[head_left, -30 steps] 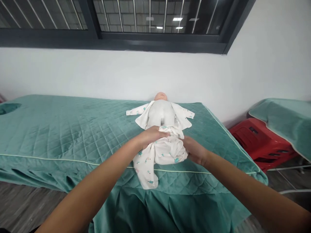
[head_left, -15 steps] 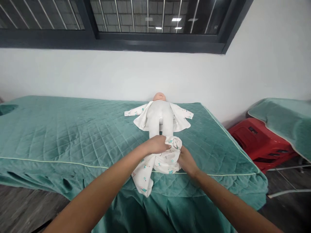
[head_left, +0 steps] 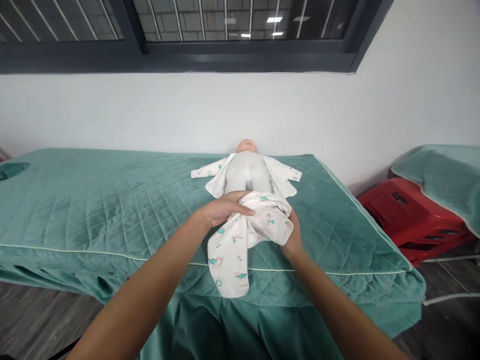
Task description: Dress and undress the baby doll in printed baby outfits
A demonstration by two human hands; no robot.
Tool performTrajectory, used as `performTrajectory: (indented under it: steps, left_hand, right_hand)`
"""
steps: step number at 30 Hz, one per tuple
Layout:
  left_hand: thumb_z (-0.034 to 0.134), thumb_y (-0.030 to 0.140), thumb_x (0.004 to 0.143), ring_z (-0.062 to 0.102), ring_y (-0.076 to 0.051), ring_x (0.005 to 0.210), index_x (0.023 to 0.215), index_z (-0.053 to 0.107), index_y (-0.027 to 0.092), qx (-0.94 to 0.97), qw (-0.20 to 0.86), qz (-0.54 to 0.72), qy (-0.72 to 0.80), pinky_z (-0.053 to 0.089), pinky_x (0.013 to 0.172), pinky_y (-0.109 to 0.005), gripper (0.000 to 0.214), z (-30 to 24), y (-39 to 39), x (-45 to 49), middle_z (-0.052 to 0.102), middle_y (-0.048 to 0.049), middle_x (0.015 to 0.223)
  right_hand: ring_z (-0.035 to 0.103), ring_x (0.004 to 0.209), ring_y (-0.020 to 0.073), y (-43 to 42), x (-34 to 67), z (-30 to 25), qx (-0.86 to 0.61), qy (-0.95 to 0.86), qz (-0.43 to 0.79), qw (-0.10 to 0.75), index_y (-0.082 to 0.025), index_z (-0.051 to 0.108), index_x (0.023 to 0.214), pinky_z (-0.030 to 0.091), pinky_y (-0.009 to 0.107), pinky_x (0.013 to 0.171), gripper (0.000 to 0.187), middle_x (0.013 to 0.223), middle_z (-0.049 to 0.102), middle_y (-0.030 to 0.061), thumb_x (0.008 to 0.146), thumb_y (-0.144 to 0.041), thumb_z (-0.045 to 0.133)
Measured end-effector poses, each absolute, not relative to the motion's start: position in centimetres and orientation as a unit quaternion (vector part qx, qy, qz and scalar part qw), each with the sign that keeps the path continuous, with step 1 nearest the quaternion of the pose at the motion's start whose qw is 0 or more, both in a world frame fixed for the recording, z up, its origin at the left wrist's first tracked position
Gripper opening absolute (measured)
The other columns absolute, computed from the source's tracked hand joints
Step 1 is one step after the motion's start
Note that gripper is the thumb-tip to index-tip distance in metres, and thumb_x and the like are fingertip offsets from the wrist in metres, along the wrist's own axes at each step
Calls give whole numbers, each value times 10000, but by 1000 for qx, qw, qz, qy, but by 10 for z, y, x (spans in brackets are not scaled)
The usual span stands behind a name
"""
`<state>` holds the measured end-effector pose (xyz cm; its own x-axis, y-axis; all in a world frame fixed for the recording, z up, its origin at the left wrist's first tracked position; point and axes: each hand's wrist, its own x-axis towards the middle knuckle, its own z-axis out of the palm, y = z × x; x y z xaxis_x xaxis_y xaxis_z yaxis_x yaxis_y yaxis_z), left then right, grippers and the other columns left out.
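Note:
A baby doll [head_left: 247,167] with a white cloth body lies on its back, its head toward the wall. Its arms are in the sleeves of a white printed baby jacket [head_left: 288,189], which is spread open on both sides. Over the doll's legs are white baby pants [head_left: 232,255] with green prints, bunched at the top, one leg hanging toward me. My left hand [head_left: 227,207] pinches the waistband at its left side, thumb on top. At the right side my right hand [head_left: 294,235] grips the bunched cloth, its fingers partly hidden. The doll's lower legs are covered.
A green quilted cover [head_left: 112,200] drapes the bed, with a face hole at the far left. Behind it stand a white wall and a barred window [head_left: 240,55]. Red stacked plastic stools [head_left: 416,215] and another green-covered surface [head_left: 446,170] are at the right.
Both hands have moved up the doll's legs toward its hips, carrying the pants along. The waistband is spread wider, and the loose pant leg lies flatter.

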<state>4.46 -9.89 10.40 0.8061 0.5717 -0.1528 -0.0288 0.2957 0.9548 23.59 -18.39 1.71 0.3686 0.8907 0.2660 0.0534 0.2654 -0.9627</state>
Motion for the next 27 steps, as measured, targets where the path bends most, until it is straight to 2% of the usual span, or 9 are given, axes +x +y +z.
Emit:
performTrajectory:
  steps: [3,9,13,15,17,21,23,25,27]
  left_hand:
    - [808,179,609,665,-228,922,1055,684,161,610,713,207,278,516,794,-320,463,111,-89,49,720,-70,1012]
    - [690,192,633,594,-201,887,943,660,165,730,500,296,359,441,769,-285,312,115,-71,74,655,-8,914]
    - [650,197,674,579,-195,908,974,652,162,744,425,350,378,427,811,-287,302,107,-61,80,647,-7,931]
    - [684,227,689,581,-195,924,975,655,168,736,445,348,373,428,822,-287,293,101,-56,73,647,-6,951]
    - [742,281,691,592,-195,913,962,659,174,713,516,321,351,440,809,-286,304,94,-52,62,651,-6,954]
    - [830,319,660,601,-155,792,918,648,168,628,641,300,324,456,719,-254,350,80,-44,43,641,3,883]
    - [834,306,676,595,-130,733,906,640,167,597,676,305,305,450,667,-227,332,75,-42,42,633,13,839]
    - [815,315,721,585,-110,672,883,629,169,569,706,311,284,437,615,-206,287,71,-40,44,623,22,785]
    - [800,334,753,578,-98,625,864,622,168,545,729,318,266,431,581,-195,267,67,-38,47,625,23,752]
  right_hand:
    - [616,1148,274,-171,240,18,-519,-461,324,643,-287,604,1056,482,416,1016,283,1202,674,46,816,-422,669]
    - [580,1201,236,-143,247,19,-523,-456,318,646,-218,603,1182,417,393,1077,377,1258,654,73,896,-463,591]
    - [597,1075,232,-127,254,21,-564,-463,289,620,-196,626,1076,455,381,986,338,1133,685,66,879,-469,596]
    - [601,955,224,-125,257,19,-590,-454,277,607,-193,620,1005,486,375,895,304,999,689,44,860,-460,615]
    - [596,897,212,-128,259,18,-596,-456,260,607,-205,597,1019,499,361,837,275,962,668,25,845,-413,639]
    - [553,1150,224,-135,260,35,-525,-595,199,575,-250,558,1188,448,380,1005,340,1215,587,55,862,-298,643]
    - [552,1172,228,-129,256,58,-497,-662,222,514,-260,559,1221,453,373,992,347,1239,587,62,890,-327,639]
    - [609,1010,216,-114,250,83,-499,-706,284,414,-244,604,1130,487,340,843,281,1103,654,46,903,-407,640]
    - [593,772,177,-94,244,103,-527,-726,314,311,-224,636,997,441,295,657,314,876,665,7,847,-494,693]
